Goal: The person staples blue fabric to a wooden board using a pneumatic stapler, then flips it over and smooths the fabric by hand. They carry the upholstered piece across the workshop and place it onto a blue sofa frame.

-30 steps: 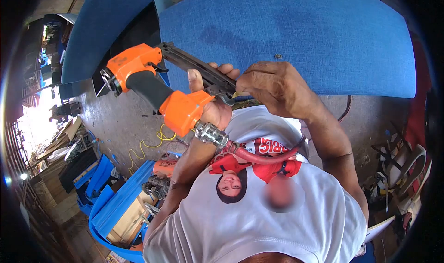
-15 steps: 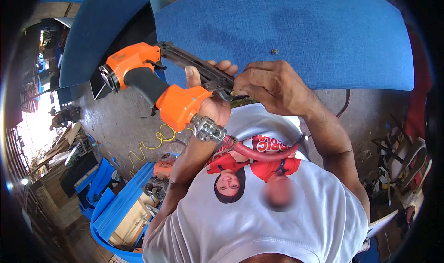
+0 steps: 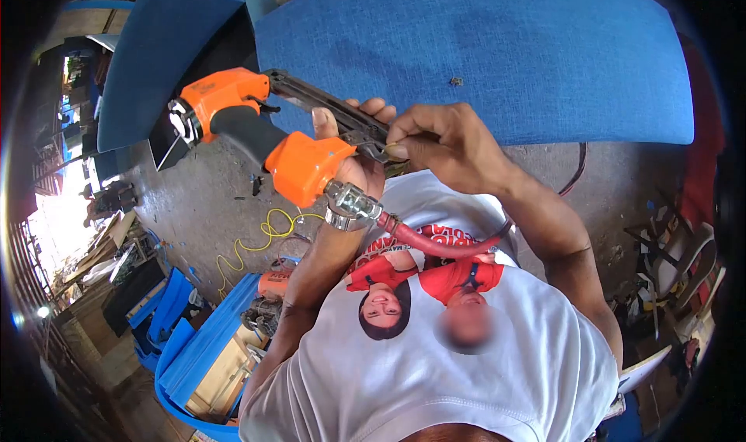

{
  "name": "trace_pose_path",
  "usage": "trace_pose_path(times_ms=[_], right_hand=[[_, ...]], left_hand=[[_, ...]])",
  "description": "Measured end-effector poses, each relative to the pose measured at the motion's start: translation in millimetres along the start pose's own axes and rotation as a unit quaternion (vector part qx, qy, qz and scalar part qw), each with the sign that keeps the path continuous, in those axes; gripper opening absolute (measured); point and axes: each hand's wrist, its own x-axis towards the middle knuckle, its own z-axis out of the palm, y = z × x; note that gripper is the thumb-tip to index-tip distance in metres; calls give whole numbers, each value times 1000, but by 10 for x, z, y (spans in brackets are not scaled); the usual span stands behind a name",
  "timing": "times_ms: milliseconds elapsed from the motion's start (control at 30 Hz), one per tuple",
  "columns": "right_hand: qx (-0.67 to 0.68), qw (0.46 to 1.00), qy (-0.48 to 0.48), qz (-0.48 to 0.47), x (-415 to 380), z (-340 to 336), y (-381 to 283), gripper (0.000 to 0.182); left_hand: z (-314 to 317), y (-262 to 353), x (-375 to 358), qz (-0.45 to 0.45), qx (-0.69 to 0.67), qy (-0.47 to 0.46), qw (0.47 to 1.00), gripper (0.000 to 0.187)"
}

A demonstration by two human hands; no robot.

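My left hand point(image 3: 365, 172) is wrapped from below around the long black magazine of an orange pneumatic staple gun point(image 3: 305, 166), its thumb and fingertips showing on either side. The gun has a black rubber grip, and its nose end points up and left. A metal air fitting point(image 3: 353, 201) joins it to a red hose point(image 3: 435, 244) that runs across my shirt. At the magazine's near end, my right hand point(image 3: 454, 143) is closed, thumb pressed to index finger. What lies in that pinch is too small to make out.
A large blue upholstered panel point(image 3: 482, 61) lies ahead, with a small dark item point(image 3: 456, 81) on it. Another blue piece point(image 3: 167, 53) stands at left. A yellow coiled hose point(image 3: 268, 228) lies on the concrete floor point(image 3: 202, 186). A blue-covered wooden frame point(image 3: 210, 356) is at lower left.
My right hand has shifted slightly left and down along the magazine's end, with its fingers more bent. The staple gun stays almost where it was in my left hand.
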Motion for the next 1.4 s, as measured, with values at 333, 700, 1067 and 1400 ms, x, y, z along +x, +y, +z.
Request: trace_pose_path(times_ms=[333,700,1067,1400], right_hand=[[-293,875,122,-366,140,14,347,16],[-49,968,21,-244,215,-72,340,13],[-50,966,-4,-255,440,-127,15,52],[92,991,-61,70,664,-63,19,59]], left_hand=[[2,28,133,44,-11,-60,997,61],[-36,-52,206,61,-93,-137,984,70],[-449,-111,491,82,-92,-117,986,55],[-680,-412,397,121,438,-114,883,58]])
